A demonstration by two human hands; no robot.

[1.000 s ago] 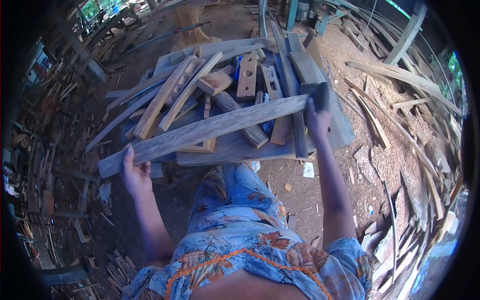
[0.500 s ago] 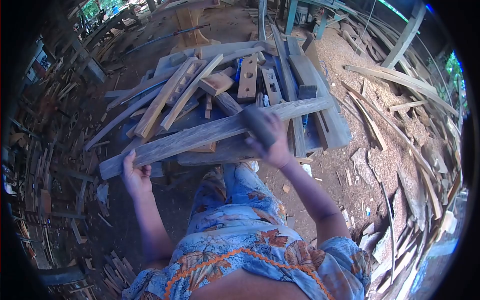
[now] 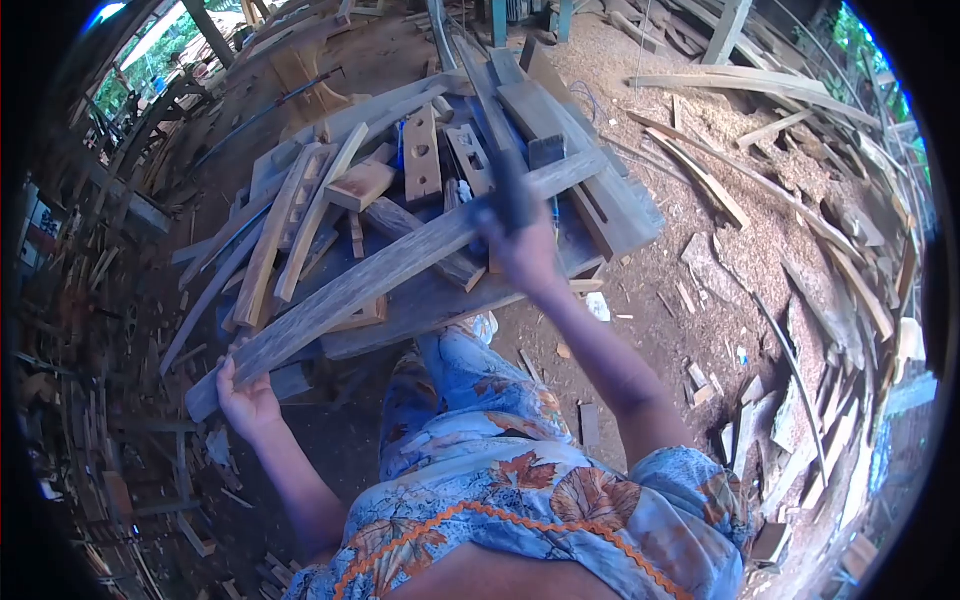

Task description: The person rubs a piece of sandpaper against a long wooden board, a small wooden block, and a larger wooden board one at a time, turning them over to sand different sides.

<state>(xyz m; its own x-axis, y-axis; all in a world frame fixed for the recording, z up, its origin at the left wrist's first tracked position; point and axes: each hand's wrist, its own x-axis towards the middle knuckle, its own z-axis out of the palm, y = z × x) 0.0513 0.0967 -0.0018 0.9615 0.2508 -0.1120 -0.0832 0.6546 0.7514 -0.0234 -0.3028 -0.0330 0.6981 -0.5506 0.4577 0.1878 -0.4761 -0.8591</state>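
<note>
A long, rough-grained wooden board (image 3: 390,262) lies aslant across the pile on the work table, its left end sticking out past the near edge. My left hand (image 3: 248,400) is closed around that end, thumb on top and fingers beneath. My right hand (image 3: 528,258) grips a dark oblong block (image 3: 513,190), resembling a sanding block, against the board toward its far right end. Motion blurs the block and the fingers on it. Just behind the board are a block with round holes (image 3: 422,155) and a piece with square mortises (image 3: 468,160).
More boards and offcuts cover the table (image 3: 430,310). To its left side lies a slotted wooden piece (image 3: 290,215). Shavings and long strips (image 3: 700,175) spread over the ground at right. Stacked scrap wood (image 3: 100,430) lines the left. A wooden stand (image 3: 305,85) is behind.
My right hand has slid the dark block along the board toward its right end and turned it more upright. My view has shifted, so the table sits further left.
</note>
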